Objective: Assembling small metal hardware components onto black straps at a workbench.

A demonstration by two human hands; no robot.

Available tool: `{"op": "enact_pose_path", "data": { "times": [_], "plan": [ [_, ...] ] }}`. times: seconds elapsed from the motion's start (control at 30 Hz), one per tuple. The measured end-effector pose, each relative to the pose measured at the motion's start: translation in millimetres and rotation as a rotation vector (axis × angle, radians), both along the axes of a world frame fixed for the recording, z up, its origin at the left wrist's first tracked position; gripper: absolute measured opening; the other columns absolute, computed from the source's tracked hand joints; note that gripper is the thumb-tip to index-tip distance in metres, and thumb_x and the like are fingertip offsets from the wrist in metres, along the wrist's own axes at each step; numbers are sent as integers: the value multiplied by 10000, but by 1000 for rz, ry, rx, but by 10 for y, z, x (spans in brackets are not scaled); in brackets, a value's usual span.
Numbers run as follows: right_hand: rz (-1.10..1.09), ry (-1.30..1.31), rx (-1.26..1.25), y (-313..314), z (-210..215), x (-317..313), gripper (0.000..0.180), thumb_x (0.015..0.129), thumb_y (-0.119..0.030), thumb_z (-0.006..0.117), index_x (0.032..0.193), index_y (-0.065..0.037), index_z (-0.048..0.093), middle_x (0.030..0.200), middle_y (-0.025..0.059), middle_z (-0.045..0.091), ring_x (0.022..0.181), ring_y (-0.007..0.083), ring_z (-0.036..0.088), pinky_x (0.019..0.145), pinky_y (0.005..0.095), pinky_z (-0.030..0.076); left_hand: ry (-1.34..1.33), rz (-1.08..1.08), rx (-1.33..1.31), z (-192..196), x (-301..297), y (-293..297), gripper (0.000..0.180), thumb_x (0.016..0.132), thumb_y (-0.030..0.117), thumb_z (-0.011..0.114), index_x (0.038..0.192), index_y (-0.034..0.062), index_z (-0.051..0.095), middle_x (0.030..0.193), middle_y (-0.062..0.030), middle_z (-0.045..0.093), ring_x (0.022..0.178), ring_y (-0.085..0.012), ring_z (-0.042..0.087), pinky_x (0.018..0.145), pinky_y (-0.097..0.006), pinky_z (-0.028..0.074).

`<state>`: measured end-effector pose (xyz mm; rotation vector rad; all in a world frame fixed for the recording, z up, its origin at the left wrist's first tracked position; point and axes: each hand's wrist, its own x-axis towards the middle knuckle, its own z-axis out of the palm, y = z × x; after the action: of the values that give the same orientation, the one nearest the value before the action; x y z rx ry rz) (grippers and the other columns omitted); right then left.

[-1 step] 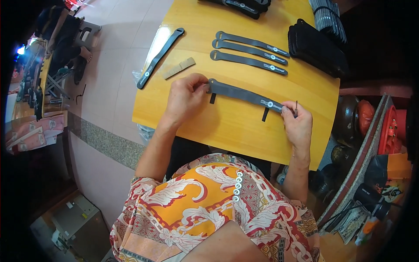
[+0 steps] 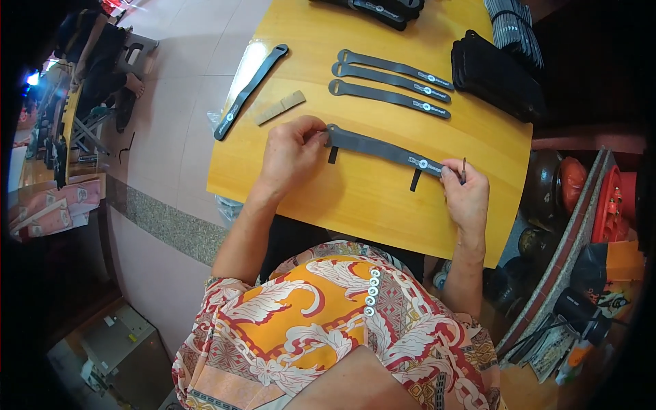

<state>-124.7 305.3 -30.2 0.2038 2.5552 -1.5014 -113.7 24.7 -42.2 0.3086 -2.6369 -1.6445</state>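
Note:
A dark grey hook-and-loop style strap (image 2: 376, 146) with a pale printed mark stretches between my hands, close over the yellow table. My left hand (image 2: 290, 152) pinches its holed end. At the other end, my right hand (image 2: 467, 195) grips the strap between thumb and fingers. A thin, dark, pointed tool (image 2: 465, 169) also pokes up from the right hand's fingers; most of it is hidden. Two short black strips, one near the left end (image 2: 333, 155) and one near the right (image 2: 415, 180), show just below the strap. Three similar straps (image 2: 389, 95) lie side by side farther off.
Another strap (image 2: 251, 91) lies slantwise at the left, beside a tan flat strip (image 2: 281, 108). Black stacked straps (image 2: 488, 75) and a banded grey bundle (image 2: 514, 31) occupy the far right of the table (image 2: 383, 212). More black bundles (image 2: 376, 8) sit at the far edge.

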Motion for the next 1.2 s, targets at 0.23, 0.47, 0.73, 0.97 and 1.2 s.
{"op": "enact_pose_path", "data": {
  "times": [0.23,0.47,0.73,0.97,1.2],
  "plan": [
    [-41,13,25,-9,-86,-25,108,797,-48,611,865,35,626,657,23,600,584,47,521,534,209,419,17,57,-181,29,-53,86,109,728,78,632,783,-14,650,664,-154,633,567,-231,625,555,-302,481],
    [-75,33,31,-54,-87,-10,88,785,-36,611,839,32,621,640,5,577,562,34,489,515,200,406,-24,55,-258,71,-41,99,108,770,62,632,840,-18,650,637,-74,621,595,-99,576,578,-246,466],
    [-83,91,62,-45,-113,-2,60,761,-18,599,808,19,606,597,13,546,534,45,476,496,211,399,9,62,-300,50,-48,134,103,769,68,634,827,-16,645,652,-77,621,600,-105,573,576,-244,459],
    [-62,135,81,-105,-100,-14,67,747,-24,599,795,22,588,610,96,571,529,110,539,518,254,441,65,91,-285,30,-37,126,76,733,62,641,756,-8,622,626,-140,589,557,-210,592,542,-297,463],
    [-41,173,147,-74,-106,3,75,729,-5,591,799,24,589,640,122,584,544,167,578,534,274,459,43,42,-284,9,-32,115,86,773,44,637,836,-14,636,664,-63,623,614,-90,566,578,-234,454]
  ]
}}
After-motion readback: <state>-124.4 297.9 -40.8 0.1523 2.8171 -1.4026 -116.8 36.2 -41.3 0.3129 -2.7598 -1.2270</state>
